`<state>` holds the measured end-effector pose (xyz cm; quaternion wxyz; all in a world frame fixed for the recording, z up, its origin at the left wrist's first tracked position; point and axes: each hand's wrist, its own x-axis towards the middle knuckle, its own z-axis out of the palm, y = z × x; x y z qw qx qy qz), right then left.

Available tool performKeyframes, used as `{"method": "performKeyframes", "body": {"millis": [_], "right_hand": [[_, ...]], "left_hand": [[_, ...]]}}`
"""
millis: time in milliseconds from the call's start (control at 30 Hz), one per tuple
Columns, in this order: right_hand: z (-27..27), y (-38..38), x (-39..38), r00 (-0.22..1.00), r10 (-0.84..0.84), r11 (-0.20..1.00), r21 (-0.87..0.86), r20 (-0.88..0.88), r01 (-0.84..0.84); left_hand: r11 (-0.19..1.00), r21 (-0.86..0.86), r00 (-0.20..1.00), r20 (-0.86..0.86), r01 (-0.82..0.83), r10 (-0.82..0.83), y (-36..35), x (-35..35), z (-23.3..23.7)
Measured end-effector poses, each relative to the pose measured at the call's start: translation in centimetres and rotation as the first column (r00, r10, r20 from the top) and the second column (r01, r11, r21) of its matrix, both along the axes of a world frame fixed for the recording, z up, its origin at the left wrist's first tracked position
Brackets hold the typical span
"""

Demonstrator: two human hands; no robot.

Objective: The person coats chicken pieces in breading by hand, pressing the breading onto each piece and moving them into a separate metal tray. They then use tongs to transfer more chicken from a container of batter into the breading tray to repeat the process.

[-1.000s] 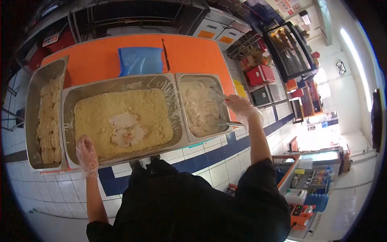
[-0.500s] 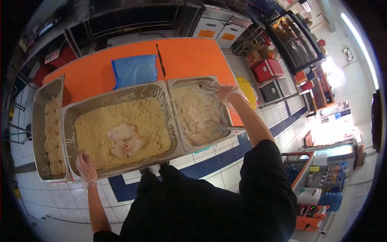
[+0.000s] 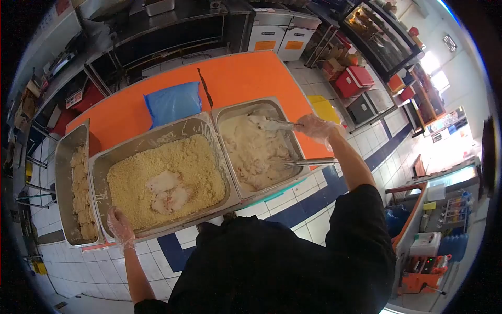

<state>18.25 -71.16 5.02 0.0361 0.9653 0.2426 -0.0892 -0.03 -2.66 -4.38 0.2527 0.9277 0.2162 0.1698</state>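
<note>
My right hand [image 3: 316, 128], in a clear plastic glove, grips the handle of a batter-coated metal utensil [image 3: 274, 124] that looks like tongs. Its far end is over the batter pan [image 3: 297, 141], where pieces lie in pale, wet batter [image 3: 248, 152]. A whisk [image 3: 308, 162] leans across that pan's near right side. Also gloved, my left hand [image 3: 121, 226] holds the near left rim of the crumb pan [image 3: 230, 180]. Wet, white-coated pieces [image 3: 170, 191] lie on the yellowish crumbs [image 3: 130, 172] there.
At the far left, a narrow pan [image 3: 63, 183] holds coated pieces [image 3: 81, 193]. A blue plastic bag [image 3: 175, 103] lies on the orange table [image 3: 243, 78] behind the pans. Beyond the table stand white cabinets [image 3: 269, 39], a red cooler [image 3: 354, 81] and a glass display case [image 3: 379, 39].
My right hand has pulled back to the right, and the utensil now shows clearly above the batter. The camera view has shifted. The pieces in the crumbs look whiter and closer together.
</note>
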Motion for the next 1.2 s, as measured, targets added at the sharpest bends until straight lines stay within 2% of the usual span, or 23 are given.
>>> {"method": "performKeyframes", "body": {"millis": [67, 100, 133, 267, 333, 467, 533, 633, 733, 867, 967, 1033, 1200], "right_hand": [[0.8, 0.5, -0.8, 0.999, 0.016, 1.0, 0.01, -0.029, -0.016], [2.3, 1.7, -1.9, 0.969, -0.212, 0.955, 0.182, -0.128, 0.233], [3.3, 2.5, -2.5, 0.876, -0.404, 0.821, 0.317, -0.263, 0.474], [3.0, 1.8, -2.1, 0.87, -0.39, 0.851, 0.242, -0.301, 0.465], [3.7, 2.3, -2.5, 0.849, -0.449, 0.779, 0.343, -0.279, 0.525], [0.8, 0.8, -1.2, 0.875, -0.421, 0.805, 0.347, -0.239, 0.482], [-0.4, 0.6, -1.0, 0.77, -0.464, 0.628, 0.45, -0.439, 0.635], [-0.3, 0.1, -1.8, 0.794, -0.441, 0.663, 0.443, -0.42, 0.603], [2.6, 1.8, -3.6, 0.763, -0.463, 0.676, 0.378, -0.45, 0.633], [3.7, 1.9, -5.2, 0.791, -0.423, 0.712, 0.378, -0.443, 0.592], [4.4, 2.1, -6.3, 0.785, -0.444, 0.683, 0.404, -0.432, 0.608], [4.5, 2.0, -6.8, 0.796, -0.453, 0.666, 0.441, -0.401, 0.601], [4.1, 0.1, -7.5, 0.8, -0.445, 0.677, 0.434, -0.402, 0.595]], "left_hand": [[1.0, -0.006, 0.998, 0.055, 0.024, -0.024, 0.3, -0.1, -0.5], [0.999, 0.008, 0.996, 0.081, 0.032, -0.032, 0.3, -0.1, -0.7], [0.999, 0.021, 0.993, 0.107, 0.04, -0.042, 0.1, 0.0, -0.4], [0.997, 0.076, 0.998, 0.069, -0.008, 0.003, -1.0, 0.2, 1.0], [0.991, 0.133, 0.997, 0.08, -0.002, -0.009, -1.3, 0.3, 1.4], [1.0, 0.029, 0.998, 0.064, 0.001, -0.003, -1.2, 0.1, 1.6], [0.999, 0.048, 0.999, 0.033, 0.011, -0.013, -0.3, 0.2, 0.8], [0.989, 0.133, 0.991, 0.116, 0.057, -0.073, -0.9, -0.1, 1.3], [0.981, 0.193, 0.993, 0.11, 0.011, -0.032, -1.2, 0.0, 1.3], [0.997, 0.067, 0.998, 0.047, 0.028, -0.031, -1.3, 0.1, 1.6], [0.992, 0.11, 0.994, 0.092, 0.053, -0.063, -0.6, 0.0, 0.6], [0.976, 0.198, 0.975, 0.179, 0.093, -0.129, -0.1, 0.0, 0.0], [0.961, 0.266, 0.979, 0.163, 0.08, -0.126, 0.4, -0.1, -0.8]]}}
